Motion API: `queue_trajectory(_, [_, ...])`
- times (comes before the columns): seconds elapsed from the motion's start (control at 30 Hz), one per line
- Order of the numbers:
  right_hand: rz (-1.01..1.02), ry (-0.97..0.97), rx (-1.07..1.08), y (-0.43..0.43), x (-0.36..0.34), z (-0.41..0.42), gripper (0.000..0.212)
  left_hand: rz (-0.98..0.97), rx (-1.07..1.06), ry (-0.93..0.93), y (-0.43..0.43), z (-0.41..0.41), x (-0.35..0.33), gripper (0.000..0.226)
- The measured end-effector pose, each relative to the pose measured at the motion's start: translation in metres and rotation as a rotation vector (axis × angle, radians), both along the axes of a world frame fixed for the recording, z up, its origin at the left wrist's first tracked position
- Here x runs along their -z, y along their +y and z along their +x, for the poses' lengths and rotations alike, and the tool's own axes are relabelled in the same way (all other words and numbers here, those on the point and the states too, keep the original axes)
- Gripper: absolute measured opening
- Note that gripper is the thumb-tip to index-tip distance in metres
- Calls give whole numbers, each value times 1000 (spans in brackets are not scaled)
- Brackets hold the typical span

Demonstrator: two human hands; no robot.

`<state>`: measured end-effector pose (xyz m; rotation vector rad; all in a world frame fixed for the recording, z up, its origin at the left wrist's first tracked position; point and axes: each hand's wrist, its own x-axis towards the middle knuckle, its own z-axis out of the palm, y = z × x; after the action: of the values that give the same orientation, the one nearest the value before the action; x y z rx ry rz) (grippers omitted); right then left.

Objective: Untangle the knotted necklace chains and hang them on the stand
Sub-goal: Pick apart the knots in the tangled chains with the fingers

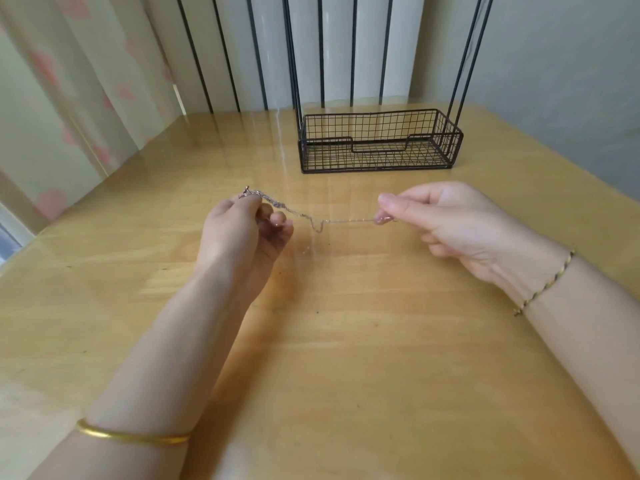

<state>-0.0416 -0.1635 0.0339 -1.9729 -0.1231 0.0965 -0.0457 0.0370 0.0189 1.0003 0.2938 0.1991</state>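
Note:
A thin pale necklace chain (332, 221) stretches in the air between my two hands above the wooden table (346, 341). My left hand (242, 233) pinches a tangled clump of chain at its fingertips. My right hand (446, 223) pinches the other end of the chain between thumb and forefinger. A small kink hangs near the chain's middle. The black wire stand (379, 143), a mesh basket base with tall upright rods, sits at the back of the table, beyond and between my hands.
A curtain with pink hearts hangs at the left beyond the table edge. White and black vertical bars stand behind the table. A plain wall is at the right.

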Motion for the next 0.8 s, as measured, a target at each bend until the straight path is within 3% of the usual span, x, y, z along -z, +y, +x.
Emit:
queue_trajectory(0.17, [-6,57,-21,1,6,-1,12,10,85,8,-3,-4,-1,21])
queue_trajectory(0.37, [138,95,15,-2,12,3,15,174,139,-40,-12,-16,-9,15])
queue_trajectory(0.43, [1,33,-9,-5,9,1,13,207,163,-62,-15,-18,-11,12])
queue_trajectory(0.53, [-362,-121,-73,-6,6,-2,9,221,240,-100,-17,-23,-13,13])
queue_trajectory(0.63, [-458,-245,-27,0,8,-2,7,198,362,-148,-20,-27,-16,17])
queue_trajectory(0.7, [-275,-289,61,6,11,0,17,176,467,-172,-23,-29,-18,18])
queue_trajectory(0.8, [248,-138,5,18,11,-1,31,131,624,-191,-25,-33,-19,17])
